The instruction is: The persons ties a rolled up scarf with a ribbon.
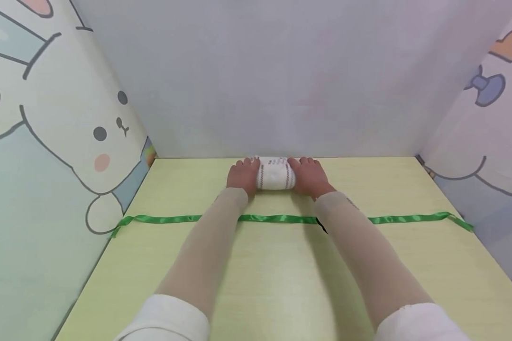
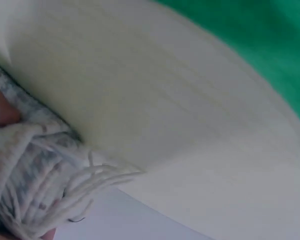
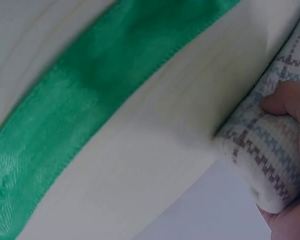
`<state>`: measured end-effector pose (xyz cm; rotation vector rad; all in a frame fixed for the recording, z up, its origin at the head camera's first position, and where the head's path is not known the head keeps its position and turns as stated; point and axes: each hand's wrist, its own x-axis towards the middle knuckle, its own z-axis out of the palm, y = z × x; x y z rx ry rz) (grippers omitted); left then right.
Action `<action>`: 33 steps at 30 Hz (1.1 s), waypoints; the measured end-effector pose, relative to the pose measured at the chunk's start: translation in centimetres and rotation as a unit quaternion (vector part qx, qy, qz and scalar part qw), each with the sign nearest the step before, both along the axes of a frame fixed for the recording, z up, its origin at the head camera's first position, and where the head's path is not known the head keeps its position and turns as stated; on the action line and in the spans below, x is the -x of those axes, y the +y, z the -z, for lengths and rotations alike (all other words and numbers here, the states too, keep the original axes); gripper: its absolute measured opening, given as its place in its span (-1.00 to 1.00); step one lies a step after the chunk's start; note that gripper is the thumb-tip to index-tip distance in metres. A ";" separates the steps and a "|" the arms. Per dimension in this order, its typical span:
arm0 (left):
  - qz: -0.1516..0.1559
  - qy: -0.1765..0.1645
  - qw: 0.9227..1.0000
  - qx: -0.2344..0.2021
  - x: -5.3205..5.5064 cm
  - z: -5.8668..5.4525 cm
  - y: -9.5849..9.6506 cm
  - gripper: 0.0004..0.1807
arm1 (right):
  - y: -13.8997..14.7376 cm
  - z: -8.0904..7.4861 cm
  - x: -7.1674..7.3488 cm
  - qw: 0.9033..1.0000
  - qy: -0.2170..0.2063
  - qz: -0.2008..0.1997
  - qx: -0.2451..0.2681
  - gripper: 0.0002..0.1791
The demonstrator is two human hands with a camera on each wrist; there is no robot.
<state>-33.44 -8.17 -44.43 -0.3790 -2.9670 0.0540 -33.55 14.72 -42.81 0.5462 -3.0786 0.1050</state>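
At the far edge of the table lies a rolled-up white cloth (image 1: 276, 176) with brown and grey-blue woven patterning. My left hand (image 1: 242, 176) grips one end of the roll and my right hand (image 1: 311, 178) the other. Up close in the left wrist view, the roll's end (image 2: 37, 165) shows wound layers and loose white fringe threads (image 2: 105, 175), with the thumb (image 2: 1, 109) pressed on top. The right wrist view has the right thumb (image 3: 285, 100) over the smoother, rounded end of the roll (image 3: 255, 150), fingers curled beneath and mostly hidden.
A green ribbon (image 1: 277, 219) runs across the pale wooden table (image 1: 273, 274), passing beneath both forearms. Behind the roll rises a plain whitish back wall (image 1: 277, 80). Side panels with cartoon prints, including a white rabbit (image 1: 81, 104), flank the table.
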 end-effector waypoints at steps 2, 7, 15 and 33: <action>0.002 0.008 1.000 -0.001 0.0 -0.1 0.1 -0.31 | 0.3 -0.1 -0.1 1.000 0.007 -0.007 0.001 -0.18; 0.018 0.030 0.999 0.001 0.0 -1.1 -0.1 -0.26 | 0.6 -1.1 -0.4 1.000 0.021 -0.009 0.004 -0.12; 0.039 0.081 0.996 -0.004 -1.2 -3.7 -0.5 -0.25 | 1.0 -3.2 -2.1 0.998 0.061 -0.012 0.032 -0.01; 0.103 0.194 0.973 -0.064 -3.4 -7.4 -4.6 -0.32 | 1.1 -6.8 -5.0 0.976 0.181 -0.103 0.071 -0.03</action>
